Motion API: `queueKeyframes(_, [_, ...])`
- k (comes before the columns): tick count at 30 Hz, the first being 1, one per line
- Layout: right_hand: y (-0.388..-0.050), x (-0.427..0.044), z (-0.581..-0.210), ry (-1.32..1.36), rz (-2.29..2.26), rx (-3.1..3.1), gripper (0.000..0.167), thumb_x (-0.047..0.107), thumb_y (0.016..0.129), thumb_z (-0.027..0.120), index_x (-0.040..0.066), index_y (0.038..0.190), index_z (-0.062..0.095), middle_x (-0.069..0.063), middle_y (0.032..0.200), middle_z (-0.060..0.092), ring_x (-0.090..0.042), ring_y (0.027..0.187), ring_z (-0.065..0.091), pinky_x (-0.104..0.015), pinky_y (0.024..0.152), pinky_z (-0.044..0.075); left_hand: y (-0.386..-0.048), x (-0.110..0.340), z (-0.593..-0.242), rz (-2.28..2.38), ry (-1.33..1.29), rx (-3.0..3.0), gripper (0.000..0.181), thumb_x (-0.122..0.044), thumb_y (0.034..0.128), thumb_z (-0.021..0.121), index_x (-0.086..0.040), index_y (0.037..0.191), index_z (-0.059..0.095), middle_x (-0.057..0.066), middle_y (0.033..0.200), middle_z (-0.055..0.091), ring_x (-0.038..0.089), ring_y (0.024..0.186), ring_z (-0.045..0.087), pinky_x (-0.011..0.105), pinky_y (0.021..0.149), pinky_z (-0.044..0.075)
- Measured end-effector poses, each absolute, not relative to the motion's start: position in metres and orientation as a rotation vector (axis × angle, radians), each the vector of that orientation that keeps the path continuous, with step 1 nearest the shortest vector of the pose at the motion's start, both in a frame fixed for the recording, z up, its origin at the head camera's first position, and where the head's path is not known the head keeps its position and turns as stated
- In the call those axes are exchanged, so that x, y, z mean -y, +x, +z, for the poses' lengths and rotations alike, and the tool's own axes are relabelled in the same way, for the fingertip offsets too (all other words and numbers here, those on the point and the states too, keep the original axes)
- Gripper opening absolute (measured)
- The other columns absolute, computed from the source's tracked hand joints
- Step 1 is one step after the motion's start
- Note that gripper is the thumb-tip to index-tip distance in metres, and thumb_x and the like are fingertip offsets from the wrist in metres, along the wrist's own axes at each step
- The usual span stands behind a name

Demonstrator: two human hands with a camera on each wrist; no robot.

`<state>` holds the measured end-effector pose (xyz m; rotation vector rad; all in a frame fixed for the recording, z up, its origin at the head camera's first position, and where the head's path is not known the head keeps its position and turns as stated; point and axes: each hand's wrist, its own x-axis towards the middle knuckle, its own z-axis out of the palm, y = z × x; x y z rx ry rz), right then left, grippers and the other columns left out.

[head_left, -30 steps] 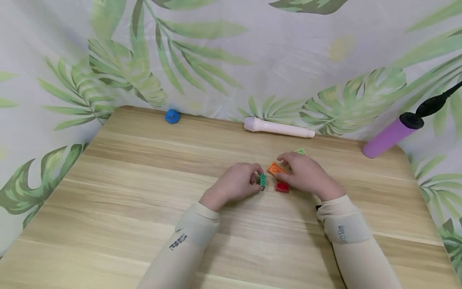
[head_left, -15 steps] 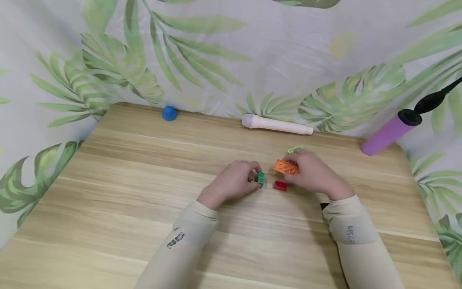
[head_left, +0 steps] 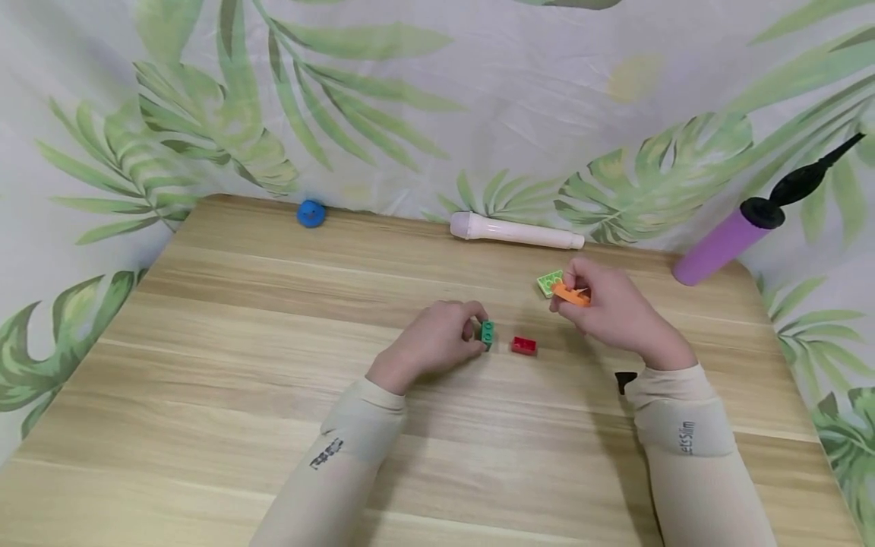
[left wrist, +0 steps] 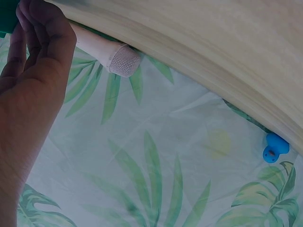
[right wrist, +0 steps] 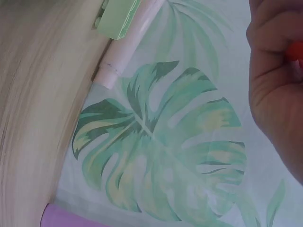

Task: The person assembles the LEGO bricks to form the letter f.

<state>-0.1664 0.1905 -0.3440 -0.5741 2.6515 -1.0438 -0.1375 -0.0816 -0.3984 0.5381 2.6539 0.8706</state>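
Note:
My left hand (head_left: 437, 340) pinches a small green brick (head_left: 488, 334) between thumb and fingers; in the left wrist view that green brick (left wrist: 8, 18) shows at the top left corner beside the hand (left wrist: 40, 71). An orange brick (head_left: 571, 295) is gripped by my right hand (head_left: 618, 311), just above the table. A light green brick (head_left: 549, 283) lies just left of and behind it, and in the right wrist view the light green brick (right wrist: 118, 18) is at the top. Between the hands a red brick (head_left: 523, 346) lies on the wood.
Along the back edge of the table (head_left: 273, 304) are a blue duck-like toy (head_left: 311, 213), a pale pink microphone (head_left: 519, 231) and a purple cylinder with a black top (head_left: 718, 247). A small black object (head_left: 625, 381) lies beside the right sleeve. A leaf-patterned cloth hangs behind.
My right hand has taken up the orange brick, turned it and moved it right and back, uncovering more of the light green brick. My left hand keeps hold of the green brick.

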Motion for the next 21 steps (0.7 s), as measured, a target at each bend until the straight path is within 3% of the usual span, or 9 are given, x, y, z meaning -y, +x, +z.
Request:
queueKeyframes(5, [-0.1671,-0.1891,-0.3430,-0.583,-0.981,-2.712,0.029,0.018,0.098,0.075,0.011,0.094,0.047,-0.006,0.079,0.058,-0.018,0.063,0.056,-0.029,0.057,0.046,-0.1375,0.0819,-0.3984,0.875,0.541,-2.652,0.025,-0.020,0.0960,0.079,-0.015,0.119,0.070,-0.002,0.079,0.062,0.013,0.071,0.055,0.029,0.069,0.045])
queueKeyframes(13, [-0.1659,-0.1910,-0.3429,-0.622,-1.009,-2.726,0.032,0.029,0.097,0.078,0.012,0.095,0.051,-0.006,0.089,0.058,-0.021,0.083,0.053,-0.030,0.070,0.042,-0.1373,0.0813,-0.3976,0.870,0.548,-2.655,0.024,-0.018,0.0959,0.079,-0.015,0.118,0.071,-0.002,0.078,0.062,0.013,0.071,0.054,0.029,0.070,0.045])
queueKeyframes(18, [-0.1641,-0.1925,-0.3421,-0.599,-1.143,-2.578,0.029,0.028,0.099,0.076,0.010,0.099,0.053,-0.008,0.090,0.059,-0.021,0.074,0.058,-0.031,0.061,0.052,-0.1372,0.0811,-0.3973,0.881,0.544,-2.650,0.025,-0.018,0.0959,0.078,-0.015,0.119,0.071,-0.002,0.078,0.062,0.012,0.070,0.054,0.029,0.069,0.045])
queueKeyframes(21, [-0.1642,-0.1925,-0.3412,-0.579,-1.164,-2.528,0.028,0.030,0.102,0.073,0.010,0.100,0.053,-0.010,0.088,0.059,-0.021,0.066,0.058,-0.032,0.055,0.052,-0.1372,0.0815,-0.3976,0.891,0.545,-2.646,0.025,-0.017,0.0956,0.078,-0.014,0.120,0.070,-0.002,0.078,0.062,0.012,0.070,0.054,0.028,0.068,0.045])
